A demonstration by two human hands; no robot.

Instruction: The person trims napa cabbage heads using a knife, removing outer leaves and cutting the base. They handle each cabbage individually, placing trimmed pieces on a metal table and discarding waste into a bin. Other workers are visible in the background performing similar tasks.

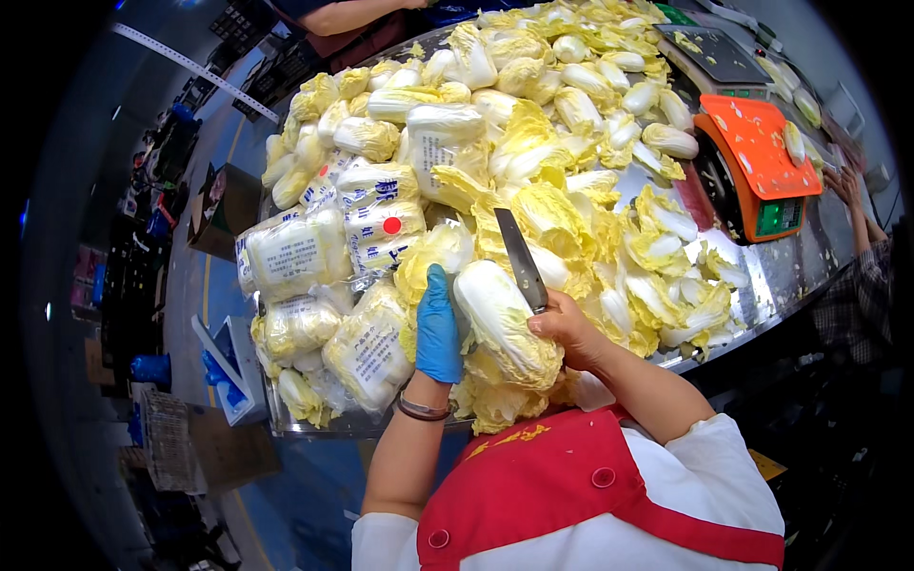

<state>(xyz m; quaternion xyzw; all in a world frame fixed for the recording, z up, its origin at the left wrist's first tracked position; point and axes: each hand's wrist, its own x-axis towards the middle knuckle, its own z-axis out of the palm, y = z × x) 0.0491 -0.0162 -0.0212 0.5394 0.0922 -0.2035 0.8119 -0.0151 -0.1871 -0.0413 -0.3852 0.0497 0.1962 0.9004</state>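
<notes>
My right hand [569, 327] is closed around the handle of a knife [523, 263], whose broad blade points up and away. That hand also presses against the right side of a trimmed napa cabbage head [502, 319], white at its base and pale yellow at its leafy end. My left hand [438, 330], in a blue glove, is at the cabbage's left side with its thumb pointing away. Its other fingers are hidden, so its hold is unclear. Loose yellow leaves [500, 408] lie beneath the cabbage, and another pale leaf [446, 250] is just beyond the glove.
Bagged cabbages [300, 250] bearing print are stacked at left. Unbagged cabbages [578, 107] cover the far table, with trimmed leaves [664, 285] at right. An orange scale [760, 153] and a dark-topped scale [714, 57] stand right. Other people's hands [846, 187] and arm [350, 16] show at the edges.
</notes>
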